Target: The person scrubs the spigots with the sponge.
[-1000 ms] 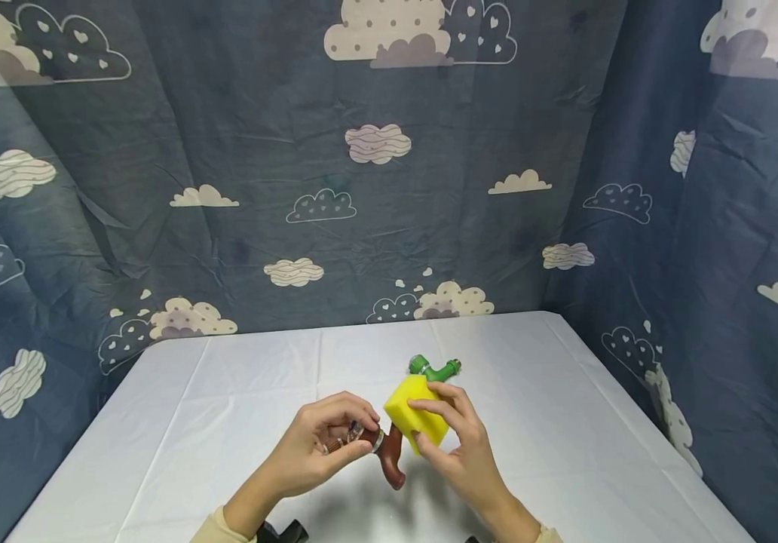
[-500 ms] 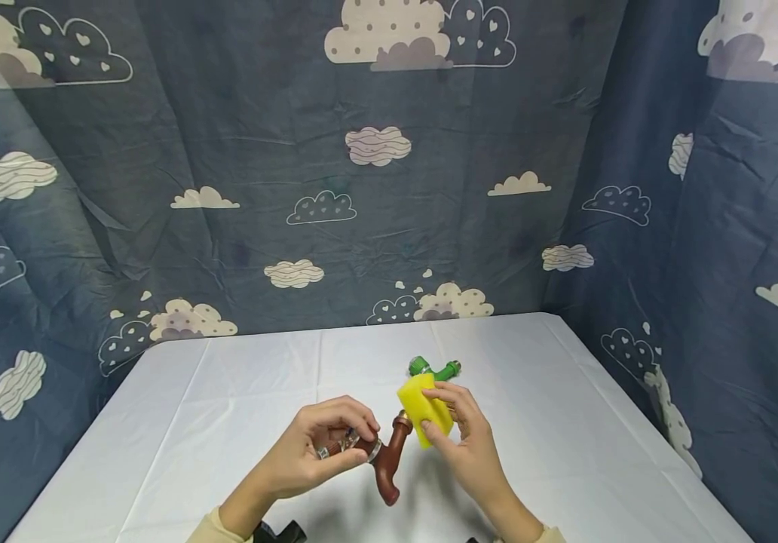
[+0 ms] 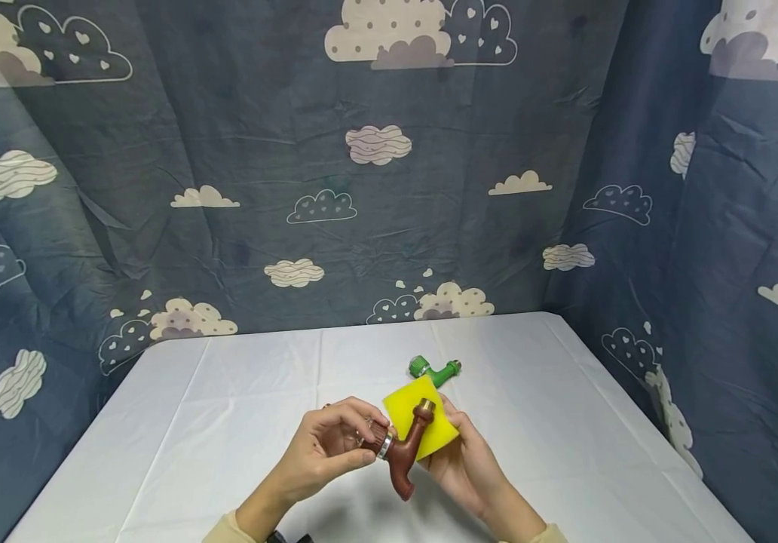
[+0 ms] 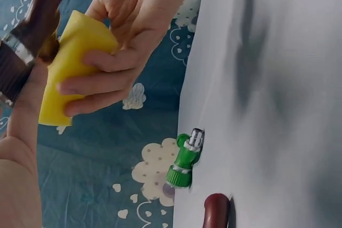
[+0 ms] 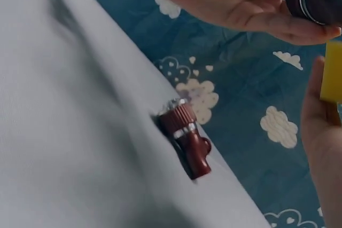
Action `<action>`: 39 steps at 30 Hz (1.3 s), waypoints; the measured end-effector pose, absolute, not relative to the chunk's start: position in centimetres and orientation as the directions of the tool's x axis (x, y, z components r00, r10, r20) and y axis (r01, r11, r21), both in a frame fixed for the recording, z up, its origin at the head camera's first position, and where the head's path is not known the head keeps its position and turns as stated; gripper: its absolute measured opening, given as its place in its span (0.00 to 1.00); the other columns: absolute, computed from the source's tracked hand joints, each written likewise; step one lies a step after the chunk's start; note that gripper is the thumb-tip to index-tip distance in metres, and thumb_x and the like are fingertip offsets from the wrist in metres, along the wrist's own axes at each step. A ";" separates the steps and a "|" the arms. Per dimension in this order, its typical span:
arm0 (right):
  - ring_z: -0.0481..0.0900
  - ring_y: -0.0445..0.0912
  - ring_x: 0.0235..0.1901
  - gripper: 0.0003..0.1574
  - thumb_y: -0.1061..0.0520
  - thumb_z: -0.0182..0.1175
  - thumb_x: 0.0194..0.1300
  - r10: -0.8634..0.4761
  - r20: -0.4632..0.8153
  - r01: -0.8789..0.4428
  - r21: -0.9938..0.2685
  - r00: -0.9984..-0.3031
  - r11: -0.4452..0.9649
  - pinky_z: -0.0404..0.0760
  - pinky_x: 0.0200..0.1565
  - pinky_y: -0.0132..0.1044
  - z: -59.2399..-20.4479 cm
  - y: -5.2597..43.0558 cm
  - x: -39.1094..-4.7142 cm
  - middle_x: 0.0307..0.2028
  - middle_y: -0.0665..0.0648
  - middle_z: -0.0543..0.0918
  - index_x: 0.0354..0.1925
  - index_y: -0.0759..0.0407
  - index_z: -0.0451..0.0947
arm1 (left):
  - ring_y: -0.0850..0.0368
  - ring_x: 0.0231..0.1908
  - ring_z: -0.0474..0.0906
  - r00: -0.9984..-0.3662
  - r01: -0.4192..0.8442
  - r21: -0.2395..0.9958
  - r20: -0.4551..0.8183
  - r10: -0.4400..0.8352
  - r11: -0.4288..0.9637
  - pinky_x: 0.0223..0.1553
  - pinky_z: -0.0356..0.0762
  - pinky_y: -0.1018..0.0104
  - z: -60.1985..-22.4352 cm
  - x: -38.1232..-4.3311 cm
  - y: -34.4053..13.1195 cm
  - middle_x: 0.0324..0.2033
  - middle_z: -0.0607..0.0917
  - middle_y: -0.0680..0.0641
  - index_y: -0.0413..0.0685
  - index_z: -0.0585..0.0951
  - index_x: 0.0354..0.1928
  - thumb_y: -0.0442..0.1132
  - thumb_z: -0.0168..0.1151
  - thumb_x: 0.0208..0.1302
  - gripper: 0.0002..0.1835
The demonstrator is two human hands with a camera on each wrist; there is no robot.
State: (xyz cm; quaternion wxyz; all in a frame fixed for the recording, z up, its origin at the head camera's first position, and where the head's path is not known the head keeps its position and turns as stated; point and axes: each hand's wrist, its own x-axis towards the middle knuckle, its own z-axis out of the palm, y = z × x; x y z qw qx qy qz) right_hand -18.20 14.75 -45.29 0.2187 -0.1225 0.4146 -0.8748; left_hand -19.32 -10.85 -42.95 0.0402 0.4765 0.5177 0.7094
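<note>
My left hand [image 3: 328,449] grips a brown tap [image 3: 402,460] by its ribbed, silver-ringed end. The tap's brass-tipped pipe points up and its curved spout hangs down. Behind that pipe is a yellow sponge [image 3: 402,403], held from below and behind by my right hand [image 3: 467,471]. In the left wrist view, the right fingers wrap over the sponge [image 4: 75,73], which is against or very near the tap [image 4: 40,14]; contact is unclear. The right wrist view cuts off most of the sponge [image 5: 332,73] and the tap [image 5: 315,5].
A green tap [image 3: 442,375] lies on the white-covered table [image 3: 240,392] beyond the hands. Another brown tap [image 5: 187,140] lies on the table in the right wrist view, mostly hidden in the head view. A dark patterned cloth [image 3: 375,226] hangs around the back and sides.
The right hand has turned over and moved behind and below the tap, so the sponge's broad face now shows. The tap has shifted slightly right and its brass tip has come into full view.
</note>
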 end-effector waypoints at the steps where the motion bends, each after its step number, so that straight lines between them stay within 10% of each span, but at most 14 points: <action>1: 0.78 0.45 0.66 0.40 0.51 0.32 0.85 -0.527 0.058 0.316 -0.742 -0.848 -0.591 0.80 0.71 0.39 -45.4 14.8 -18.2 0.72 0.53 0.67 0.85 0.41 0.31 | 0.54 0.59 0.86 -0.541 0.446 0.766 0.643 0.542 -0.463 0.55 0.91 0.64 -43.0 -19.3 -10.7 0.59 0.84 0.45 0.26 0.77 0.46 0.15 0.62 0.67 0.09; 10: 0.79 0.50 0.70 0.31 0.52 0.38 0.86 -0.675 0.220 0.423 -0.633 -0.705 -0.648 0.78 0.74 0.43 -46.5 14.7 -18.3 0.73 0.53 0.74 0.81 0.35 0.57 | 0.56 0.59 0.86 -0.576 0.590 0.707 0.706 0.412 -0.389 0.53 0.92 0.61 -42.9 -19.4 -10.6 0.58 0.83 0.45 0.28 0.79 0.46 0.13 0.64 0.64 0.12; 19: 0.80 0.54 0.68 0.42 0.53 0.46 0.82 -0.658 0.124 0.424 -0.673 -0.743 -0.606 0.79 0.73 0.43 -46.4 14.6 -17.9 0.71 0.54 0.75 0.84 0.40 0.40 | 0.59 0.58 0.85 -0.637 0.683 0.689 0.724 0.264 -0.244 0.58 0.89 0.59 -43.0 -20.0 -11.2 0.57 0.83 0.48 0.29 0.79 0.45 0.13 0.65 0.62 0.13; 27: 0.82 0.48 0.61 0.27 0.57 0.44 0.80 -0.574 0.113 0.300 -0.762 -0.811 -0.574 0.85 0.64 0.36 -46.0 14.5 -17.8 0.63 0.51 0.78 0.71 0.37 0.67 | 0.61 0.56 0.86 -0.682 0.685 0.703 0.711 0.168 -0.192 0.57 0.90 0.63 -42.9 -20.2 -11.7 0.56 0.85 0.51 0.28 0.80 0.46 0.15 0.68 0.62 0.13; 35: 0.82 0.40 0.56 0.24 0.66 0.52 0.75 -0.327 0.261 -0.135 -0.923 -0.908 -0.360 0.86 0.56 0.31 -46.4 13.5 -17.7 0.60 0.47 0.80 0.60 0.44 0.77 | 0.62 0.52 0.86 -0.748 0.654 0.754 0.656 0.101 -0.059 0.47 0.92 0.66 -42.6 -20.2 -11.6 0.54 0.85 0.40 0.33 0.83 0.48 0.19 0.73 0.60 0.15; 39: 0.80 0.41 0.62 0.24 0.70 0.63 0.70 -0.229 0.485 -0.477 -0.874 -0.844 -0.092 0.81 0.64 0.30 -46.9 12.9 -17.6 0.64 0.54 0.79 0.60 0.53 0.80 | 0.60 0.48 0.85 -0.766 0.640 0.769 0.637 0.082 0.008 0.44 0.92 0.67 -42.4 -20.0 -11.4 0.52 0.86 0.37 0.39 0.84 0.51 0.22 0.77 0.58 0.20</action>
